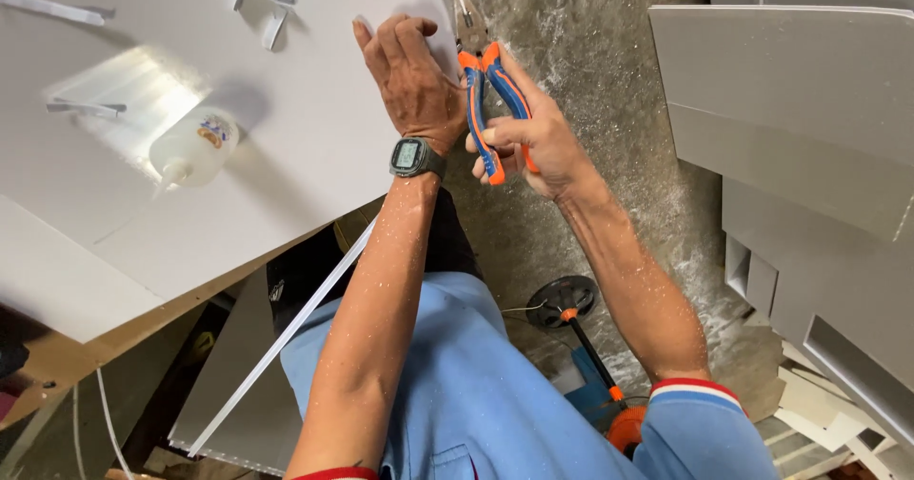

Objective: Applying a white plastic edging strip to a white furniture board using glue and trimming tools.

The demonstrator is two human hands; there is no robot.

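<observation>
Right hand (538, 142) wrapped around the orange-and-blue handles of my pliers (487, 80), squeezed nearly together, nose pointing at the corner of the white panel (314, 128) on the bench. Left hand (411, 75) lies flat, fingers together, pressing that corner down; wristwatch (415, 156) facing up. Glue bottle (193, 147) lies on its side well to the left. Judgement: pliers are heavy, rigid, with grippy handles, best held low for leverage. Panel looks light, stiff, slick, with an edge likely to chip.
</observation>
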